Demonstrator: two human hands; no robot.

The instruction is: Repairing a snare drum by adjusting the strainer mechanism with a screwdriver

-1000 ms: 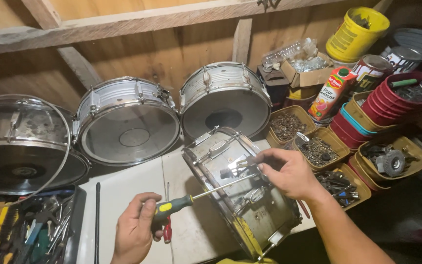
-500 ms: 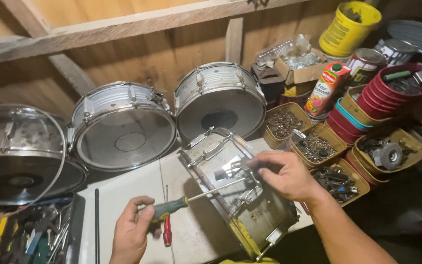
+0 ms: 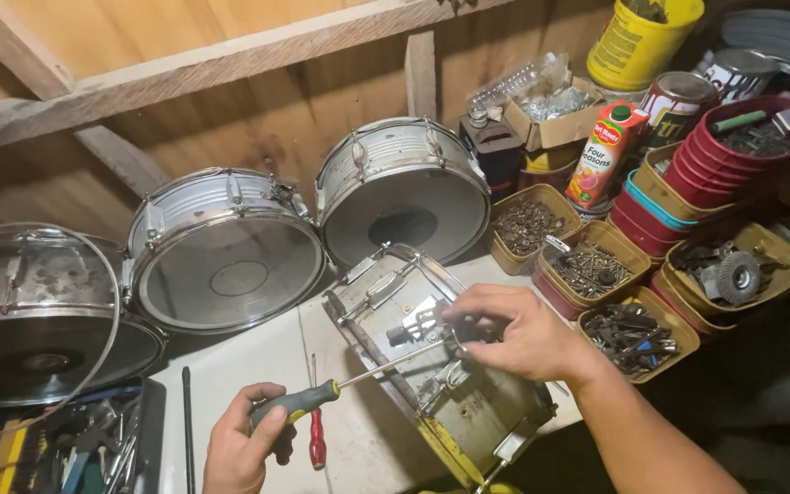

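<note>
Four drums are in the picture. Three stand in a row along the wooden wall: a see-through one (image 3: 34, 320) at the far left, a silver one (image 3: 226, 247) next to it, and another silver one (image 3: 401, 187) in the middle of the frame. The fourth drum (image 3: 441, 366) lies tilted on the white tabletop (image 3: 240, 375) in the lower middle. It looks old and grey, with shiny metal parts along its side and a yellow band at its low end.

The left hand (image 3: 244, 444), at the bottom of the frame, has its grip closed tight around the green and black handle of a screwdriver (image 3: 349, 380). The long thin shaft points up and to the right, and its tip sits at a metal part on the side of the drum. The right hand (image 3: 514, 329) lies on top of the same drum, fingers pinching that small metal part.

A second, smaller screwdriver (image 3: 316, 439) with a red handle lies on the tabletop, just beside the left hand.

On the right are four yellow trays (image 3: 587, 265) full of screws and small metal bits. Behind them stand one juice carton (image 3: 605, 155) and a stack of red bowls (image 3: 733, 169).
</note>
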